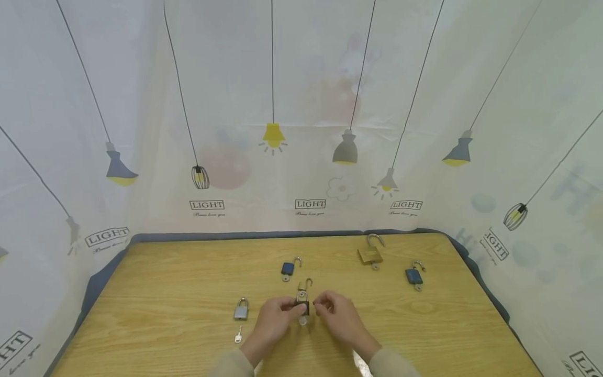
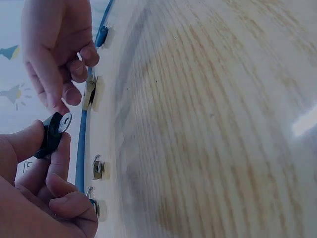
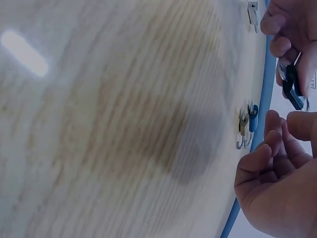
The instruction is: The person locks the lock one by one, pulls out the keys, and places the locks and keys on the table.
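Between thumb and fingers, my left hand (image 1: 272, 320) grips a black padlock (image 1: 305, 308). A key (image 1: 303, 320) sticks out of its near end; the key's round head (image 2: 65, 122) faces the left wrist camera. Whether the shackle is locked I cannot tell. Just right of the padlock is my right hand (image 1: 341, 317), its fingers loosely bent and no object visible in them. In the right wrist view, a gap separates those fingers (image 3: 272, 141) from the padlock (image 3: 292, 87). Directly beyond the left hand's padlock lies a small brass padlock (image 1: 302, 286) with its shackle open.
A silver padlock (image 1: 241, 312) with a closed shackle lies left, a loose key (image 1: 238, 335) below it. Farther back are a blue padlock (image 1: 287, 269), a large brass padlock (image 1: 370, 255) and another blue padlock (image 1: 414, 276), all open with keys. A printed curtain (image 1: 254, 183) encloses the wooden table (image 1: 179, 283).
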{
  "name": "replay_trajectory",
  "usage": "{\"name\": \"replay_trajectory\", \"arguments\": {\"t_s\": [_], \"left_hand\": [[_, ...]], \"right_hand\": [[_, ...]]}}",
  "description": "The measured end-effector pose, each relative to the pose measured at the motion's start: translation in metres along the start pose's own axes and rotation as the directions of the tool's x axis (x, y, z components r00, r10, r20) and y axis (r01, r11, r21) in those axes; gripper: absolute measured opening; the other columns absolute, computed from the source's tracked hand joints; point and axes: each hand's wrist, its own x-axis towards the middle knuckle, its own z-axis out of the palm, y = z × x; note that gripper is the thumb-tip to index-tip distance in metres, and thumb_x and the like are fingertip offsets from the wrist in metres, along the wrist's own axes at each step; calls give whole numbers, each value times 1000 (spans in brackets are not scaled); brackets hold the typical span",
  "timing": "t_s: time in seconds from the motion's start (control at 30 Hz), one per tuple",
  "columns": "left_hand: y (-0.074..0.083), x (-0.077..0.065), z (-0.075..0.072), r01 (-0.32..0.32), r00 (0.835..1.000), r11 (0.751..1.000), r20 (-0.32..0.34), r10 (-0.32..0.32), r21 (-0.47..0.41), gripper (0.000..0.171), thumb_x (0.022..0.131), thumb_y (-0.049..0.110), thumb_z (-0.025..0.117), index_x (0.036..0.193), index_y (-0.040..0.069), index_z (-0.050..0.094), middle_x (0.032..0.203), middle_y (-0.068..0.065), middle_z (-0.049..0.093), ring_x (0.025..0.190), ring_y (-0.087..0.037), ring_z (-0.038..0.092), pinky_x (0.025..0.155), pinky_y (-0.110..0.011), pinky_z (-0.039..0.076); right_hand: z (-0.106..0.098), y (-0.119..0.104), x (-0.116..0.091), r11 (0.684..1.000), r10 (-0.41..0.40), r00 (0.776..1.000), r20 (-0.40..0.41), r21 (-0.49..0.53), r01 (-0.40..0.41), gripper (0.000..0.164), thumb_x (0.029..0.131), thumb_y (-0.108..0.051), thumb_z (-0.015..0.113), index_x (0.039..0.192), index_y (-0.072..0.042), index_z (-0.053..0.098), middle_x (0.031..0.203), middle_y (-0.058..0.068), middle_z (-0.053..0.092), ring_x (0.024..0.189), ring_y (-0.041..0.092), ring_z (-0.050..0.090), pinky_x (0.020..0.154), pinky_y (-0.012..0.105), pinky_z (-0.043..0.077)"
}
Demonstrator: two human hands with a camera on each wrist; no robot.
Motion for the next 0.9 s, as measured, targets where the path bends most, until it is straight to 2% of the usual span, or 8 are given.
{"name": "replay_trajectory", "arguments": {"t_s": [0.3, 0.53, 0.63, 0.77, 0.9], "left_hand": [[1, 3, -4, 21, 999, 1000, -41, -21, 6, 25, 85, 35, 70, 97, 13, 71, 98, -1, 68, 95, -19, 56, 85, -44, 46], [2, 5, -5, 41, 998, 999, -52, -42, -17, 30, 85, 36, 70, 99, 10, 70, 96, -1, 68, 94, -18, 56, 85, -43, 46], [3, 6, -5, 50, 997, 998, -54, -51, -27, 31, 85, 36, 71, 100, 10, 70, 95, -1, 69, 92, -17, 56, 83, -40, 47], [3, 6, -5, 48, 997, 999, -53, -50, -25, 28, 85, 35, 71, 98, 10, 71, 94, -1, 69, 90, -17, 56, 78, -36, 46], [3, 6, -4, 50, 998, 999, -49, -51, -19, 27, 85, 36, 70, 96, 12, 71, 94, 0, 69, 91, -17, 55, 79, -38, 45]], "right_hand": [[14, -3, -11, 992, 64, 996, 68, 101, -71, 13, 90, -22, 64, 95, -10, 67, 87, 0, 65, 77, 15, 56, 67, 31, 48], [26, -8, -15, 972, 123, 991, 49, 193, -131, 19, 90, -25, 65, 98, -8, 67, 100, 3, 67, 90, 16, 58, 81, 41, 49], [30, -7, -15, 947, 173, 983, 57, 264, -182, 23, 90, -26, 64, 101, -5, 66, 103, 5, 67, 93, 16, 60, 84, 42, 50], [34, -8, -16, 890, 243, 967, 77, 378, -254, 29, 92, -28, 63, 105, -2, 64, 103, 11, 69, 93, 17, 63, 84, 39, 52], [36, -11, -18, 854, 272, 960, 63, 444, -271, 31, 92, -28, 63, 105, 0, 63, 103, 14, 70, 95, 19, 64, 84, 37, 52]]}}
